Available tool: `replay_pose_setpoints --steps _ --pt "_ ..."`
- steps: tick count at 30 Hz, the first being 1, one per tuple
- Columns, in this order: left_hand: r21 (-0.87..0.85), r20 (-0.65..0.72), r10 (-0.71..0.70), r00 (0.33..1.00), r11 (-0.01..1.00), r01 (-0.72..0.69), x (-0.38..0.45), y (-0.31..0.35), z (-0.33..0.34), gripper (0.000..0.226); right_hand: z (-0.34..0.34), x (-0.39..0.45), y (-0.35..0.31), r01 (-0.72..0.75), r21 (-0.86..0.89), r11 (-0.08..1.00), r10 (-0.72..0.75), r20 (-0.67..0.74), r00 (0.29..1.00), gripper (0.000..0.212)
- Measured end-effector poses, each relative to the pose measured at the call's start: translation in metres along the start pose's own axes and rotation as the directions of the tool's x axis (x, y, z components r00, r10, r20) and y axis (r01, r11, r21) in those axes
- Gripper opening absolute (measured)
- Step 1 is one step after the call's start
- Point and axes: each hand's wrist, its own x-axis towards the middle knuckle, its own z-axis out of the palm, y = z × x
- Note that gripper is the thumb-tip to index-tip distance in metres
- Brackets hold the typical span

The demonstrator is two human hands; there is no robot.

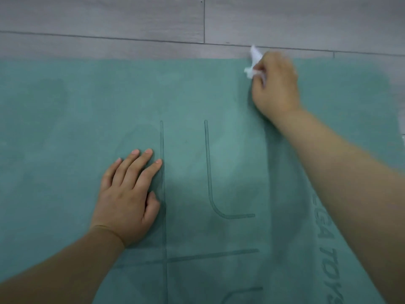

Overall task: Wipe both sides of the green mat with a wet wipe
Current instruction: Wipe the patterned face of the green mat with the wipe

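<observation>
Green mat [65,128] lies flat on the grey wooden floor [109,23]. Left hand [127,198] presses it, fingers straight. Right hand [276,86], near the far edge, has its grip curled round a crumpled white wet wipe [254,62].

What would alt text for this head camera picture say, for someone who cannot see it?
A person's right hand grips a crumpled white wet wipe at the far edge of a green mat spread on a grey wood floor. Their left hand rests flat on the mat, fingers straight, beside printed guide lines.
</observation>
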Motion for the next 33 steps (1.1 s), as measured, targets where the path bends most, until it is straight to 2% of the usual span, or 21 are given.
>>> replay_pose_setpoints --steps 2,4,7,9,10,11,12,13,14,15,16,17,18,21,24,26,33 --pt "-0.004 -0.002 -0.006 1.000 1.000 0.006 0.000 0.000 -0.001 0.061 -0.013 -0.077 -0.010 0.151 0.103 0.983 -0.154 0.026 0.988 0.014" --pt "-0.011 0.000 -0.011 1.000 1.000 0.011 0.000 0.001 -0.001 0.061 -0.042 -0.174 -0.012 0.246 0.204 0.948 -0.286 0.195 0.938 0.011" --pt "-0.022 0.002 -0.012 1.000 1.000 0.012 0.000 0.000 -0.001 0.062 -0.083 -0.268 0.005 0.413 0.311 0.856 -0.511 0.391 0.765 0.014" --pt "-0.018 -0.005 -0.016 1.000 1.000 0.016 -0.001 0.000 -0.001 0.062 -0.084 -0.250 0.022 0.534 0.369 0.761 -0.649 0.421 0.633 0.017" --pt "-0.014 -0.008 -0.015 1.000 1.000 0.015 -0.001 0.000 0.000 0.062 -0.077 -0.223 0.027 0.575 0.386 0.721 -0.693 0.407 0.595 0.017" --pt "-0.013 -0.011 -0.013 1.000 1.000 0.013 0.000 0.000 0.000 0.062 -0.066 -0.188 0.031 0.601 0.372 0.707 -0.707 0.355 0.612 0.015" --pt "-0.012 -0.014 -0.010 1.000 1.000 0.010 0.000 -0.001 0.001 0.062 -0.052 -0.147 0.038 0.594 0.302 0.746 -0.665 0.287 0.690 0.012" --pt "-0.006 -0.018 -0.009 1.000 1.000 0.008 0.000 -0.001 0.001 0.062 -0.039 -0.102 0.045 0.522 0.199 0.829 -0.557 0.215 0.802 0.009" --pt "0.002 -0.022 -0.008 1.000 1.000 0.008 -0.001 -0.001 0.002 0.062 -0.029 -0.059 0.052 0.370 0.102 0.924 -0.381 0.141 0.914 0.012" --pt "0.007 -0.023 -0.009 1.000 1.000 0.009 -0.001 -0.001 0.002 0.062 -0.022 -0.023 0.058 0.166 0.043 0.985 -0.169 0.080 0.982 0.018" --pt "0.005 -0.022 -0.009 1.000 1.000 0.010 -0.002 -0.001 0.002 0.062 -0.018 -0.002 0.061 -0.042 0.009 0.999 0.041 0.038 0.998 0.022" --pt "0.001 -0.018 -0.010 1.000 1.000 0.010 -0.001 -0.001 0.002 0.062 -0.012 0.004 0.059 -0.182 -0.002 0.983 0.182 0.003 0.983 0.024" --pt "-0.001 -0.016 -0.011 1.000 1.000 0.011 -0.001 -0.001 0.002 0.062 -0.008 -0.005 0.051 -0.231 0.007 0.973 0.231 -0.017 0.973 0.023" --pt "-0.002 -0.015 -0.016 1.000 1.000 0.016 -0.002 0.000 0.001 0.063 -0.019 -0.104 0.019 -0.092 0.118 0.989 0.096 -0.029 0.995 0.012" --pt "-0.009 -0.025 -0.019 1.000 1.000 0.019 -0.001 0.002 -0.001 0.063 -0.052 -0.235 -0.005 -0.069 0.227 0.971 0.060 0.045 0.997 0.015" --pt "-0.023 -0.028 -0.036 0.999 0.999 0.035 -0.001 0.004 -0.002 0.063 -0.063 -0.285 -0.013 -0.074 0.239 0.968 0.060 0.063 0.996 0.018" --pt "-0.012 -0.034 -0.037 0.999 0.999 0.037 -0.005 0.007 -0.002 0.063 -0.058 -0.292 -0.012 -0.119 0.165 0.979 0.107 0.078 0.991 0.018"
